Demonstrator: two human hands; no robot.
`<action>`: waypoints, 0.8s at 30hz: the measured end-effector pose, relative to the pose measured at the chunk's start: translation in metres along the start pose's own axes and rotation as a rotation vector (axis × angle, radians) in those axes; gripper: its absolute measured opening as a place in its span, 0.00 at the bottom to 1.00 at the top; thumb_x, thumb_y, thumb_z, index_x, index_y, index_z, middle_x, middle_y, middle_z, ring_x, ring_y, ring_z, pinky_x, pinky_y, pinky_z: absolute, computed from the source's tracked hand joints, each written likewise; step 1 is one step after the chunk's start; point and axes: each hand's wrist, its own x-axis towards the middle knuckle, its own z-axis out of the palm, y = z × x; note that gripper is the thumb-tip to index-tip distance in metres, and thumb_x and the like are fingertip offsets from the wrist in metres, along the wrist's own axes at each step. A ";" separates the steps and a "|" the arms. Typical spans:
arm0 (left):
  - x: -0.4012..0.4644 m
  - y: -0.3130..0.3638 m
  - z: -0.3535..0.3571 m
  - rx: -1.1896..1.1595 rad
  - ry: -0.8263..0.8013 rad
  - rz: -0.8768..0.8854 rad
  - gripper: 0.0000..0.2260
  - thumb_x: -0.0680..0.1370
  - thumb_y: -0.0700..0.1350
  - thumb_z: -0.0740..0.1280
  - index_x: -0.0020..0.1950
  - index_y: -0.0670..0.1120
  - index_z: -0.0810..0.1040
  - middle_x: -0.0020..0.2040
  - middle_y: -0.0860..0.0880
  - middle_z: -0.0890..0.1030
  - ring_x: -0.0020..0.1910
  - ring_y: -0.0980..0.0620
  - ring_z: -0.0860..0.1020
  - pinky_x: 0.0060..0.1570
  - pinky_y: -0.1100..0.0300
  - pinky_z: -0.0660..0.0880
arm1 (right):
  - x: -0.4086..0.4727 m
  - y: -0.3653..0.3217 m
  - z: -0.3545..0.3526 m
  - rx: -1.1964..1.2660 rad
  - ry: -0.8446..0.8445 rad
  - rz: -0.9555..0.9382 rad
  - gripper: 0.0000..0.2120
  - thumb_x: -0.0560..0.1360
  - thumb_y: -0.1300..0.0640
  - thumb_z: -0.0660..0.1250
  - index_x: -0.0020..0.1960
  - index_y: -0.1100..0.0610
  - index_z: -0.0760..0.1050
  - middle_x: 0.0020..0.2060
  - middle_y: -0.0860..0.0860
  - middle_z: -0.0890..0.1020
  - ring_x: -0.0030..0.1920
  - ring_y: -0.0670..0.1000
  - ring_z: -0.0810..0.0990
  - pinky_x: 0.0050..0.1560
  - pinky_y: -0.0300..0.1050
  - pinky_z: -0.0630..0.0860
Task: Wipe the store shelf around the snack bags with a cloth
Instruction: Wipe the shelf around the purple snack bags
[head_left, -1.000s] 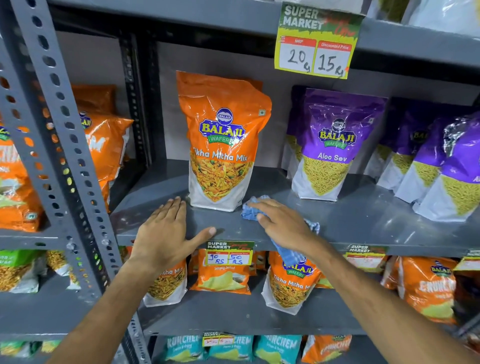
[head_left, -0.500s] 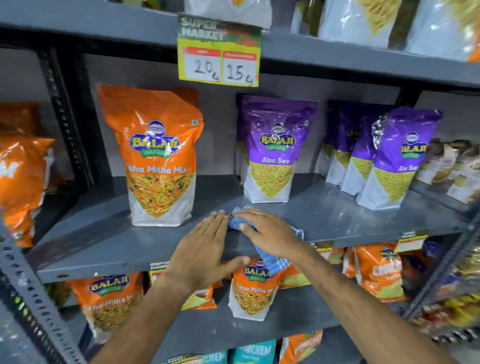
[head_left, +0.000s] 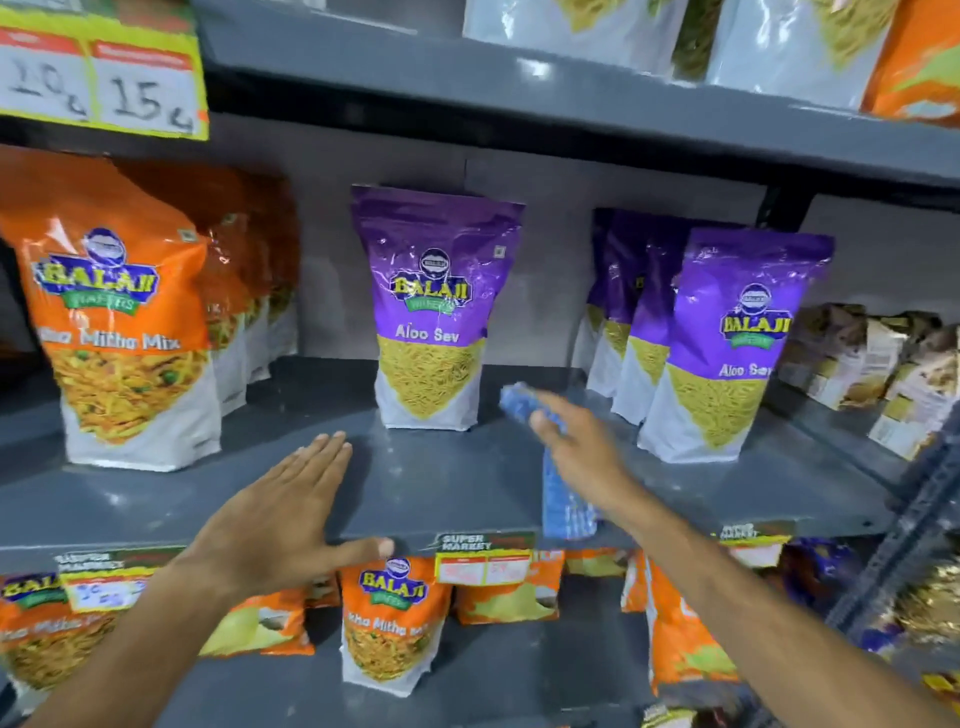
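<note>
a person's right hand (head_left: 582, 457) presses a blue cloth (head_left: 563, 499), held in its grip, onto the grey shelf (head_left: 441, 483) in the gap between two purple aloo sev bags (head_left: 434, 312), one end trailing over the front edge. the left hand (head_left: 280, 514) rests flat, fingers spread, holding nothing. the wipe looks midway; the stretch by the orange bag (head_left: 119, 322) and the far right likely remain.

Glossy plastic bags (head_left: 434, 312), metal shelf (head_left: 447, 467)
</note>
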 end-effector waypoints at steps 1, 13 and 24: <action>0.001 0.002 0.000 0.018 -0.013 -0.012 0.66 0.61 0.90 0.38 0.86 0.46 0.37 0.84 0.52 0.35 0.81 0.59 0.34 0.80 0.62 0.35 | 0.018 0.009 -0.010 -0.048 0.063 0.029 0.20 0.80 0.49 0.59 0.70 0.50 0.76 0.58 0.48 0.84 0.57 0.50 0.82 0.56 0.44 0.73; 0.004 0.001 0.001 0.025 -0.027 -0.060 0.62 0.64 0.89 0.47 0.86 0.50 0.39 0.84 0.55 0.36 0.81 0.61 0.34 0.75 0.71 0.30 | 0.202 0.119 0.029 -0.363 -0.344 0.114 0.15 0.78 0.33 0.55 0.58 0.34 0.76 0.58 0.46 0.83 0.61 0.54 0.80 0.59 0.48 0.76; 0.003 0.004 -0.001 0.011 -0.088 -0.092 0.61 0.64 0.89 0.45 0.86 0.51 0.39 0.86 0.56 0.39 0.85 0.58 0.40 0.83 0.59 0.41 | 0.132 0.063 0.022 -0.341 -0.390 -0.024 0.15 0.82 0.47 0.61 0.67 0.39 0.75 0.69 0.43 0.78 0.68 0.51 0.75 0.69 0.49 0.70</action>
